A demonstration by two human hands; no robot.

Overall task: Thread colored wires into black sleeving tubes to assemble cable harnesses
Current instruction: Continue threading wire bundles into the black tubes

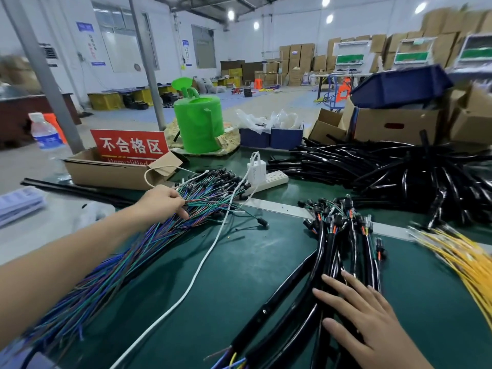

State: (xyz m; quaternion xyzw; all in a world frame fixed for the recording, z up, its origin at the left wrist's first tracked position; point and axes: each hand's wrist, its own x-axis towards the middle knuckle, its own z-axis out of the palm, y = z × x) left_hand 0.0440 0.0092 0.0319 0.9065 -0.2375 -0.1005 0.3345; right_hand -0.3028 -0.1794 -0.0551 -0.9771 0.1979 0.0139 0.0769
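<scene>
Well, seen from the head view, the left hand is out over the colored wires, fingers curled and thumb tucked under, pinching a few strands just short of their connector ends. That bundle runs long from the near left edge of the counter toward the far middle. The right hand lies flat, fingers spread, on the sleeved harnesses. Loose black sleeving tubes are heaped far right, nearer the right hand, so I'd guess it fetches one.

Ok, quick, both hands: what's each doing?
Left hand: pinching colored wires from the bundle.
Right hand: open, flat on the sleeved harnesses.
</scene>
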